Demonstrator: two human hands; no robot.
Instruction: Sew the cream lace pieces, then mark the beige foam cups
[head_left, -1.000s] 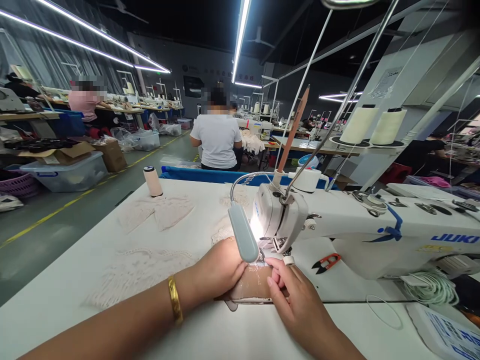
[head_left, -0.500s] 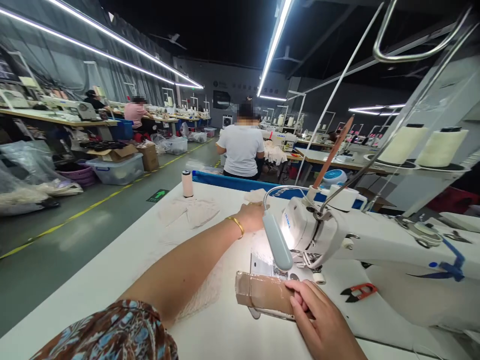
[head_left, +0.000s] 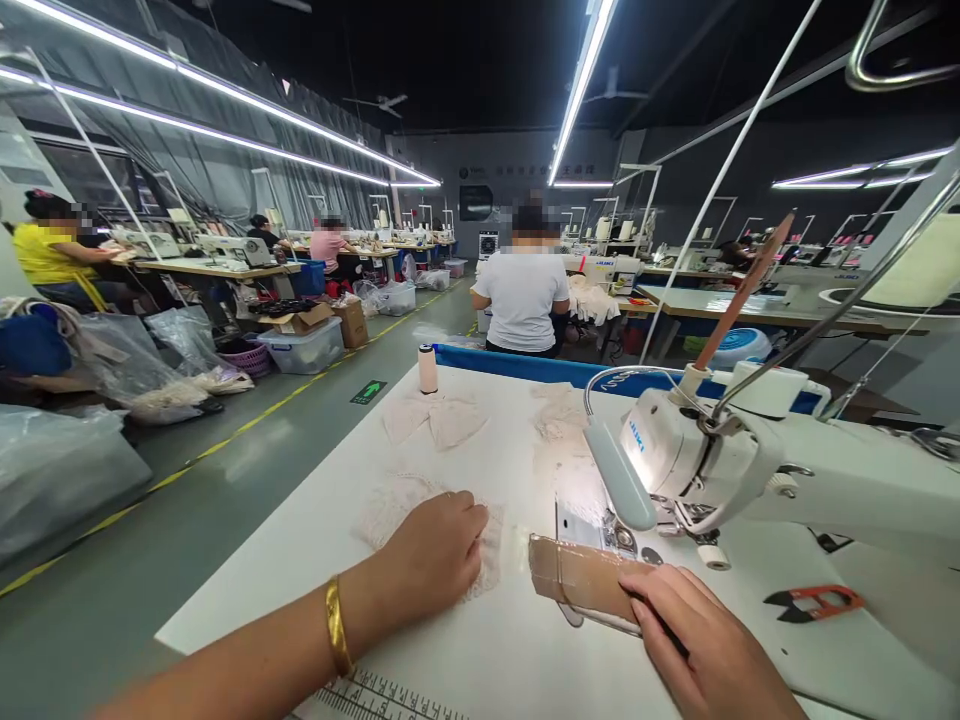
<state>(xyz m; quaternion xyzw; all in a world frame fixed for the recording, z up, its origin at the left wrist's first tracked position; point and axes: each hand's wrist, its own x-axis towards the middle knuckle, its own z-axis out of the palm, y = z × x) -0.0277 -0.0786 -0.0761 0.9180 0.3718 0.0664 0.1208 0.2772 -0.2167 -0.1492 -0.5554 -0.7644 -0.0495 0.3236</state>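
My left hand point(head_left: 435, 550) is over a pale pink lace piece point(head_left: 401, 500) on the white table, its fingers curled together. The fingertips are hidden, so what they pinch cannot be made out. My right hand point(head_left: 694, 630) lies at the right end of a brown cardboard strip point(head_left: 581, 575) wrapped in clear tape, in front of the needle plate point(head_left: 581, 520). A thin dark object point(head_left: 664, 625) shows between its closed thumb and fingers; its kind is unclear. Behind is the head of a white sewing machine point(head_left: 652, 450) with a grey lamp point(head_left: 619, 475).
Orange-handled thread snips point(head_left: 814, 602) rest right of my right hand. Farther back are a thread spool point(head_left: 427, 369), bow-shaped pale fabric point(head_left: 435, 420) and another pale pile point(head_left: 559, 410). A printed ruler point(head_left: 375, 695) runs along the near edge. A person in white point(head_left: 523, 300) sits ahead.
My left hand has come back from the pale pile at the far side to the nearer lace piece. My right hand stays at the cardboard strip. The view has turned left.
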